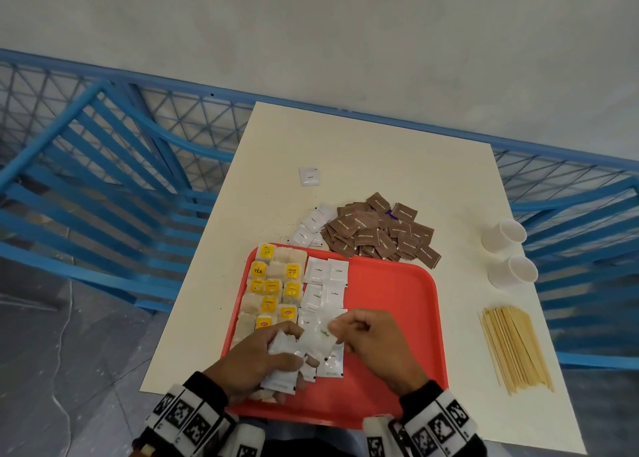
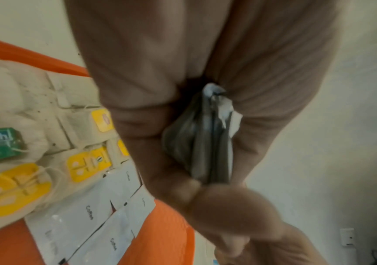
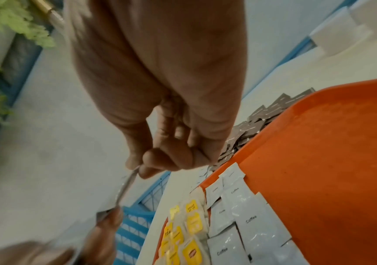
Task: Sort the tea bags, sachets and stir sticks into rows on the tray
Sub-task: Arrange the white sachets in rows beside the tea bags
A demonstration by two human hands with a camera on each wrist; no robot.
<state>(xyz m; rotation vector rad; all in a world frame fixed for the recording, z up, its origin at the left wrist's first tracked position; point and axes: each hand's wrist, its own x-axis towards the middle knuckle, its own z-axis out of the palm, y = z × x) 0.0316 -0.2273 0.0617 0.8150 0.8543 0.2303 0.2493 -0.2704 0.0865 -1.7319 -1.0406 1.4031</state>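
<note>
Cream table (image 1: 397, 166) carries a red tray (image 1: 397, 318). Brown sachets (image 1: 377, 232) marked "Brown sugar" are heaped on the table just beyond the tray's far edge; stir sticks (image 1: 515, 349) lie well right of the tray. Tea bags (image 1: 273, 290) fill the tray's left side in columns, yellow tags reading "TEA", "RELAX", Lipton; one green tag shows "mah". White "Coffee" sachets (image 1: 325, 283) sit in rows just beside them. Left hand (image 1: 256, 360) above the tray's near part, fingers curled round a bunch of white sachets (image 1: 283, 353). Right hand (image 1: 373, 342) pinches one sachet (image 1: 321, 335) of that bunch, thumb against forefinger.
</note>
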